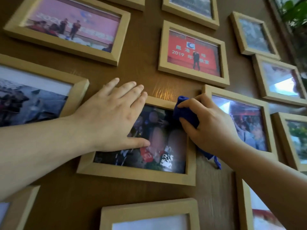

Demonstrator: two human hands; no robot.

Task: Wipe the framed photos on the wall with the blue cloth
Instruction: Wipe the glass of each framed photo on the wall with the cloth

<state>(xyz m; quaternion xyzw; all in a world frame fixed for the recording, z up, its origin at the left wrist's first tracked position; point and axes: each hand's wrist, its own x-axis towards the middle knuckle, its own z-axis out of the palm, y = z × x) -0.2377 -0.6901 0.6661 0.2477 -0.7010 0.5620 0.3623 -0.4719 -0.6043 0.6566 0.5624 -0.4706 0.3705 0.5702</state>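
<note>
A light wooden framed photo (132,173) hangs in the middle of the brown wall. My left hand (113,117) lies flat over its upper left corner, fingers spread, thumb on the glass. My right hand (211,125) grips the bunched blue cloth (186,112) and presses it against the frame's upper right corner. A tail of the cloth hangs out below my right wrist. Part of the photo is hidden under both hands.
Several more wooden frames surround it: a pink photo (69,27) upper left, a red stage photo (193,53) above, a crowd photo (245,123) right behind my right hand, a grey one (33,97) left, others below. A green plant (295,15) stands top right.
</note>
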